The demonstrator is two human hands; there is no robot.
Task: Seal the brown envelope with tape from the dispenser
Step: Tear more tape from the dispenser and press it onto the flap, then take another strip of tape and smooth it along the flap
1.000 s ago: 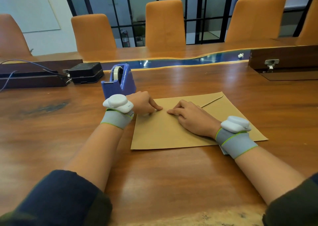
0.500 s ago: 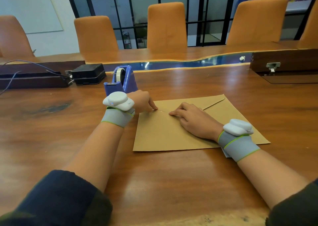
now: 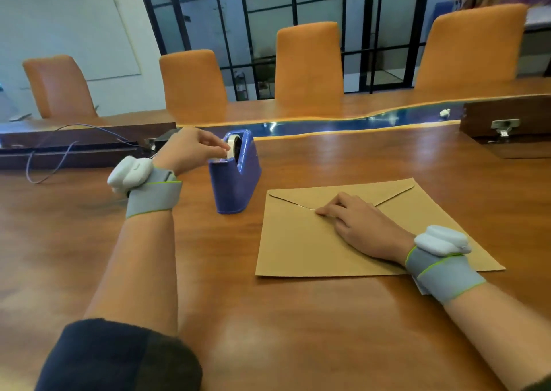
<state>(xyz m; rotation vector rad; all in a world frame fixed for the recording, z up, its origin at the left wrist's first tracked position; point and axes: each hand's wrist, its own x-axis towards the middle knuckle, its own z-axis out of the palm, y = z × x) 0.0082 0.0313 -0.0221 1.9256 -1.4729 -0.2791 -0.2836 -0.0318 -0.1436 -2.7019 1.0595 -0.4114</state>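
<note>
The brown envelope [image 3: 301, 244] lies flat on the wooden table [image 3: 328, 316] with its flap folded down. My right hand [image 3: 357, 223] rests palm down on it, fingertips pressing the flap's point. A short strip of clear tape glints along the flap edge just left of those fingertips. The blue tape dispenser [image 3: 235, 179] stands upright to the left of the envelope, a white tape roll in it. My left hand [image 3: 190, 149] is raised at the dispenser's top, thumb and fingers pinched at the tape near the roll.
Dark boxes with cables [image 3: 74, 149] lie along the table at far left. A dark wooden box with a metal latch [image 3: 504, 122] sits at far right. A blue resin strip [image 3: 343, 125] runs across the table. Orange chairs [image 3: 307, 65] line the far side.
My left hand has left the envelope flap and risen to the top of the tape dispenser. My right hand stays on the flap. The view has shifted, so everything sits further right.
</note>
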